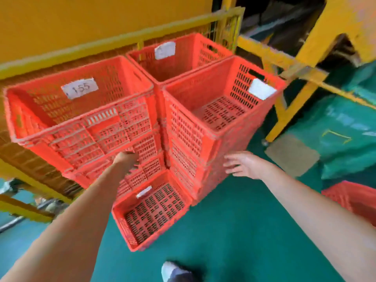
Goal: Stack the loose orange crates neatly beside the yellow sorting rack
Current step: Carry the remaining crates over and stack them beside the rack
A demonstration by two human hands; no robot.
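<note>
One shoe (175, 271), two hands (bare), five orange crate tops (150, 208)

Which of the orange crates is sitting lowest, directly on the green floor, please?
The small front crate, nearest the person, beneath the left hand. It stands alone on the floor, while the crates behind it top taller stacks.

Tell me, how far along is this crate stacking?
Mostly done: three tall stacks stand beside the yellow rack. In hand: the left hand holds the tilted top crate; the right hand hovers open. Left: the floor crate and another at right.
</note>
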